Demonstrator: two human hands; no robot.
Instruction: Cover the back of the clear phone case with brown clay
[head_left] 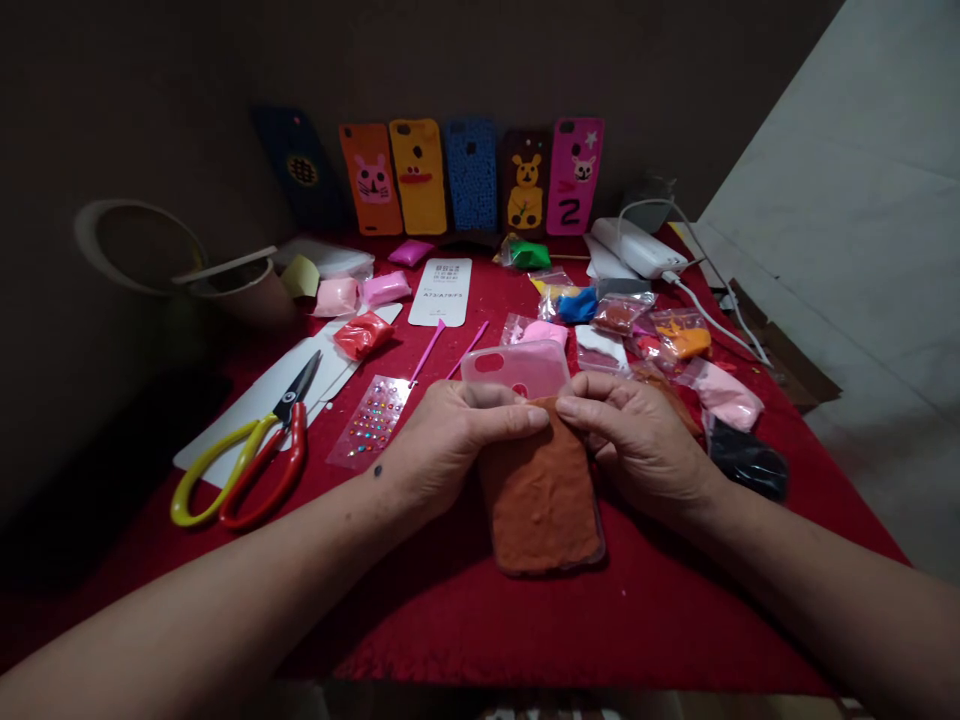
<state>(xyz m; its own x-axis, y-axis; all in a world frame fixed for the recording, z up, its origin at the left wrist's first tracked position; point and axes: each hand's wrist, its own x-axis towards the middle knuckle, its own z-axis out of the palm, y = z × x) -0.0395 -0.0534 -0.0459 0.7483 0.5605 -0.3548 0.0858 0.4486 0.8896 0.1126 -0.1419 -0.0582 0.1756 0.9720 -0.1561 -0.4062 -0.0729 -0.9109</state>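
A clear phone case (480, 368) is held up between both hands, tilted above the red cloth. Brown clay (544, 500) covers its lower and middle part, while the top with the camera cutout stays bare. My left hand (457, 430) grips the case's left edge, its thumb lying on the clay near the upper border. My right hand (630, 425) holds the right edge, thumb and forefinger pinching at the clay's top right corner. Both thumb tips are close together. The fingers behind the case are hidden.
Scissors (289, 400) with yellow and red handles lie at left on white card, beside a rhinestone sheet (373, 412). Pink tools (429, 350) lie behind the case. Bagged clay, including orange (686, 340) and black (746, 462), sits right. Decorated cases (472, 175) and a white power bank (637, 248) are behind.
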